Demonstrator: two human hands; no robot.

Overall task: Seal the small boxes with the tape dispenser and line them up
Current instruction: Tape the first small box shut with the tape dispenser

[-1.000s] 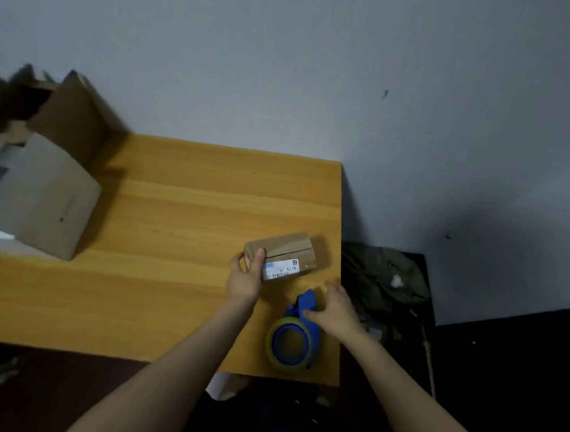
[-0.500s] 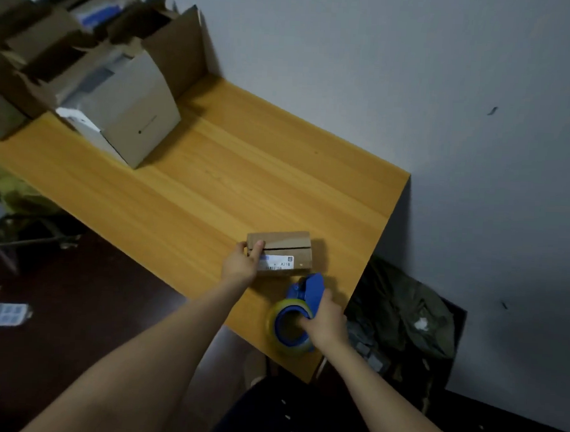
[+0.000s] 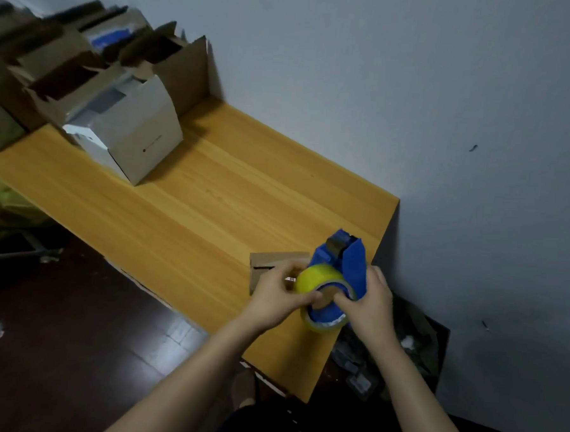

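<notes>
orange wooden table [image 3: 211, 212] runs along a grey wall [image 3: 382, 89]; the small box [image 3: 269, 264] sits near its right end, just behind my hands. my right hand [image 3: 370, 303] curls round the tape dispenser [image 3: 348, 265], held above the wood so my left hand [image 3: 281, 300] can pinch the yellow roll [image 3: 316, 280], probably to find the loose end.

Makeshift packing room, wooden table [image 3: 212, 192] against bare wall [image 3: 383, 72], open cardboard boxes [image 3: 123, 121] piled.
</notes>
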